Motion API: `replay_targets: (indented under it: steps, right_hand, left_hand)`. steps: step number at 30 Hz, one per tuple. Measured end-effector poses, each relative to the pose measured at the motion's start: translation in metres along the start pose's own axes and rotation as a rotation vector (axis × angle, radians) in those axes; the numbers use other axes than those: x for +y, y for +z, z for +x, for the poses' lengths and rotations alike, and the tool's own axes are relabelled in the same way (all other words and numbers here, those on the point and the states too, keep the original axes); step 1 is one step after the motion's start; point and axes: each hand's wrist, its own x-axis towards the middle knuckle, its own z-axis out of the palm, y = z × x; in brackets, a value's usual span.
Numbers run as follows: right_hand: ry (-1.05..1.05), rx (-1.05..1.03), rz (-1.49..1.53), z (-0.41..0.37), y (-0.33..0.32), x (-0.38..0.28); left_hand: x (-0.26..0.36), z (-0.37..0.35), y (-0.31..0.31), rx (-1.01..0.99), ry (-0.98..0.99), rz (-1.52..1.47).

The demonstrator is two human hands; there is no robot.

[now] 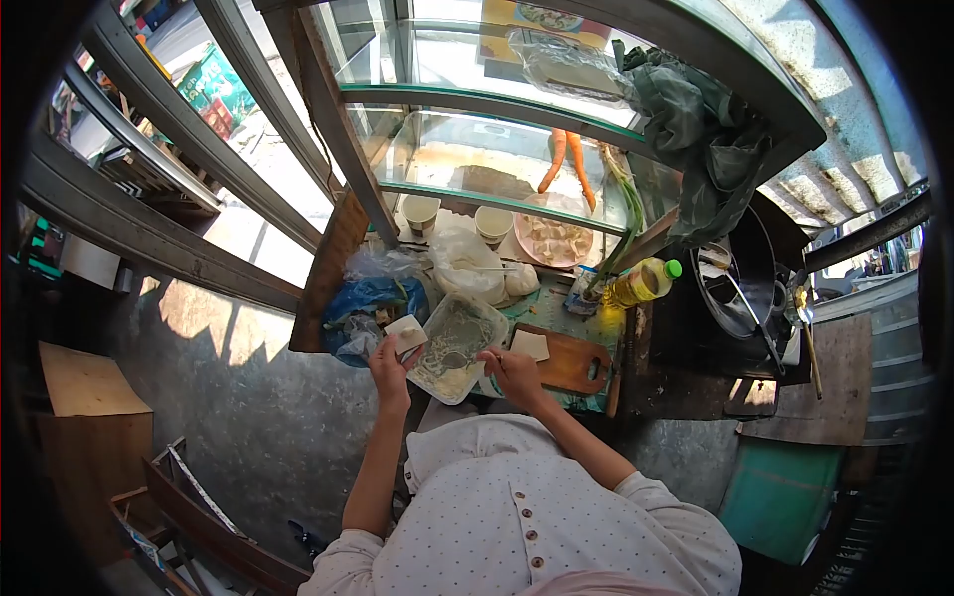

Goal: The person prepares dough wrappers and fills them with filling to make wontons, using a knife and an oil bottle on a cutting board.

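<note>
On its palm and fingers my left hand (390,370) holds a pale square wrapper (405,334) with a small lump on it. My right hand (511,375) is closed round the handle of a spoon (458,361), whose bowl lies over the clear plastic container (471,315). Pale paste is smeared inside that container, which sits between my hands. Just right of it, a stack of pale square wrappers (531,345) lies on a brown wooden cutting board (571,366). A blue plastic bag (376,298) is beyond my left hand.
A pink plate (553,234) of filled wrappers stands in back, near two cups (420,211) and a white plastic bag (465,266). An oil bottle (641,283) with a green cap is to the right. Farther right is a wok (735,288). Carrots (566,164) hang inside the glass case.
</note>
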Motion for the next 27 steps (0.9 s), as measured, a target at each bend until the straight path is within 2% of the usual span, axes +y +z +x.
replay_targets:
  steps: [2, 5, 8, 14, 17, 20, 23, 27]
  right_hand:
    - [-0.106, -0.082, -0.138, 0.004, 0.014, -0.007]
    - [-0.144, -0.179, -0.298, 0.007, 0.032, -0.002]
    - [-0.176, -0.21, -0.33, 0.008, 0.037, -0.001]
    - [-0.095, -0.257, -0.341, 0.011, 0.044, -0.006]
    - [-0.028, -0.225, -0.275, 0.012, 0.05, 0.003]
    - [0.126, -0.191, -0.119, 0.016, 0.046, 0.002]
    - [0.325, -0.18, 0.052, 0.017, 0.046, 0.016]
    - [0.424, -0.072, 0.344, 0.008, 0.053, 0.046]
  left_hand:
    - [-0.016, -0.002, -0.01, 0.037, -0.029, 0.029]
    - [-0.037, -0.005, -0.028, 0.068, -0.054, 0.106]
    - [-0.044, -0.012, -0.038, 0.062, -0.074, 0.191]
    - [-0.056, -0.017, -0.051, 0.044, -0.126, 0.201]
    - [-0.062, -0.017, -0.053, 0.062, -0.135, 0.17]
    - [-0.06, -0.015, -0.054, 0.068, -0.151, 0.167]
    - [-0.06, -0.011, -0.058, 0.057, -0.165, 0.157]
    - [-0.055, -0.01, -0.06, 0.044, -0.18, 0.09]
